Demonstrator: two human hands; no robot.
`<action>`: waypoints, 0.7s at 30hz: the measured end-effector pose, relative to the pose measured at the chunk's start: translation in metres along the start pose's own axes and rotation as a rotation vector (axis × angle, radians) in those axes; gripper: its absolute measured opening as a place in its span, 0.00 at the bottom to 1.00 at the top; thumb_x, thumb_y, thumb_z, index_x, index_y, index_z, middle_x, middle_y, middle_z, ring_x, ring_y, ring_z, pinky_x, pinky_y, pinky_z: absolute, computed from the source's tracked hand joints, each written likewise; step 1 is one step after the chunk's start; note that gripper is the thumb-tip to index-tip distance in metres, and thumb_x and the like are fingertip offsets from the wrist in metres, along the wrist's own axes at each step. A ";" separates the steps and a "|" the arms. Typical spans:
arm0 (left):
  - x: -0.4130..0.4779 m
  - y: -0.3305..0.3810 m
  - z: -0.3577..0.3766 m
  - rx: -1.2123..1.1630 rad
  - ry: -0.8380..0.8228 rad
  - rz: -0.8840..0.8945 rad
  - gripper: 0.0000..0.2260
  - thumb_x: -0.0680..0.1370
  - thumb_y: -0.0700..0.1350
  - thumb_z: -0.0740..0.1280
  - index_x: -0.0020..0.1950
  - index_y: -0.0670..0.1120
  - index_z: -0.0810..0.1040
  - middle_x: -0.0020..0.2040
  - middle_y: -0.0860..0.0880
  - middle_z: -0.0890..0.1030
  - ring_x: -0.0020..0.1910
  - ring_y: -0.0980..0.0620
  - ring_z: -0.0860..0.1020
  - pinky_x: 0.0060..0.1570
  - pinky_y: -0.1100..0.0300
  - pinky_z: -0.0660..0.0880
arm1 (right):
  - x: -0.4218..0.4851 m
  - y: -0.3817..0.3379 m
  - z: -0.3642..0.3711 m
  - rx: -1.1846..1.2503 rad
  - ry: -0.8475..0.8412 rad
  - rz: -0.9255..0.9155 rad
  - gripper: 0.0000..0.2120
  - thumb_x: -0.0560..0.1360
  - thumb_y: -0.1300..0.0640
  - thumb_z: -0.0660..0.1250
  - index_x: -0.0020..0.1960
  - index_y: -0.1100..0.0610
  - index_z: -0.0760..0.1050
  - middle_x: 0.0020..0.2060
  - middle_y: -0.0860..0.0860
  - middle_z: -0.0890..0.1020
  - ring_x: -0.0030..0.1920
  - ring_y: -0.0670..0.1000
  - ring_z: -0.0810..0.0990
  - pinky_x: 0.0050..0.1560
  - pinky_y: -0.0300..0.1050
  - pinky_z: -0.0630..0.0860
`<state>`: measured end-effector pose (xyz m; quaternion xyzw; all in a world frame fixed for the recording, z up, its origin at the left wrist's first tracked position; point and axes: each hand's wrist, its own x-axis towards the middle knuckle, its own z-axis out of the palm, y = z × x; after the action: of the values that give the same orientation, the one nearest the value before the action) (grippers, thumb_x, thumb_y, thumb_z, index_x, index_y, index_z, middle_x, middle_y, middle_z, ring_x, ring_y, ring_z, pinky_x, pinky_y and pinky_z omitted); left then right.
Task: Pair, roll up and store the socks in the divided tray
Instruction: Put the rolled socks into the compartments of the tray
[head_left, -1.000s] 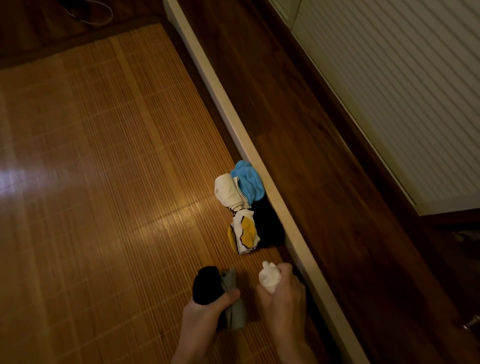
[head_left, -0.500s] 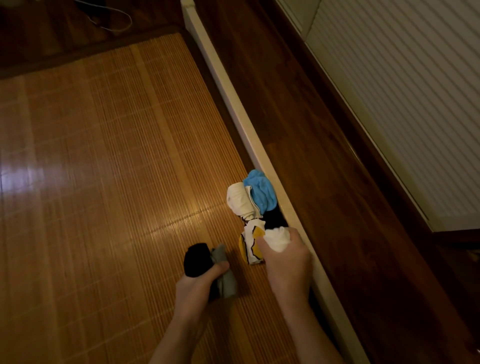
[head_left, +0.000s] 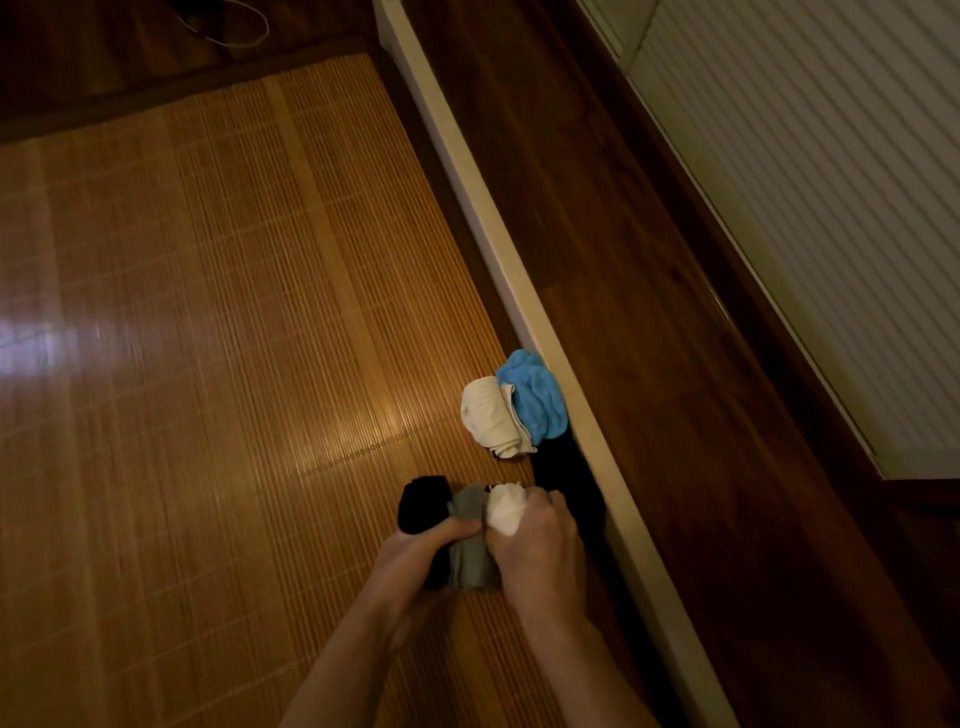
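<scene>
Left hand (head_left: 415, 564) grips black-grey roll (head_left: 470, 556); right hand (head_left: 543, 556) clutches white sock (head_left: 504, 512), touching it, at 6 o'clock on the mat (head_left: 208, 364). Keep both grips firm, tucking cuffs tight, lest rolls unravel.

Dim, warm amber light all over. A pale glare patch sits on the bamboo mat (head_left: 218, 270) at the left edge, with softer sheen mid-mat. Corners sink into shadow, detail is soft, and the pale rail (head_left: 498, 249) bows slightly.

Left hand (head_left: 415, 553), right hand (head_left: 543, 540): bare; forearms (head_left: 343, 670) bare to frame edge.
</scene>
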<state>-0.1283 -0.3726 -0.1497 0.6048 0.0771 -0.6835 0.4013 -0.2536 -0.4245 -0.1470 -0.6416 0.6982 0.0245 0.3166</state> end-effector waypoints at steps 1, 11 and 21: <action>0.000 -0.001 -0.003 -0.012 -0.011 -0.015 0.24 0.65 0.41 0.79 0.61 0.43 0.83 0.55 0.41 0.87 0.53 0.42 0.86 0.47 0.50 0.83 | 0.000 0.000 0.001 0.004 -0.011 -0.010 0.24 0.75 0.48 0.74 0.67 0.55 0.72 0.59 0.50 0.76 0.60 0.50 0.76 0.52 0.41 0.75; -0.014 -0.001 -0.014 -0.112 -0.102 -0.051 0.28 0.67 0.40 0.81 0.66 0.42 0.80 0.61 0.38 0.84 0.59 0.37 0.84 0.50 0.44 0.83 | 0.001 0.010 -0.023 0.542 -0.259 0.079 0.23 0.63 0.51 0.82 0.55 0.47 0.79 0.45 0.45 0.84 0.45 0.45 0.83 0.47 0.47 0.83; -0.151 0.031 0.027 -0.067 -0.217 -0.007 0.38 0.54 0.38 0.87 0.63 0.43 0.80 0.58 0.37 0.85 0.54 0.37 0.85 0.47 0.45 0.83 | -0.063 -0.007 -0.110 0.635 -0.304 -0.084 0.30 0.63 0.58 0.80 0.58 0.36 0.74 0.47 0.41 0.84 0.47 0.41 0.83 0.48 0.42 0.82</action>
<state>-0.1370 -0.3405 0.0030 0.5134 0.0581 -0.7432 0.4251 -0.2940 -0.4191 -0.0268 -0.5283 0.5891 -0.1117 0.6012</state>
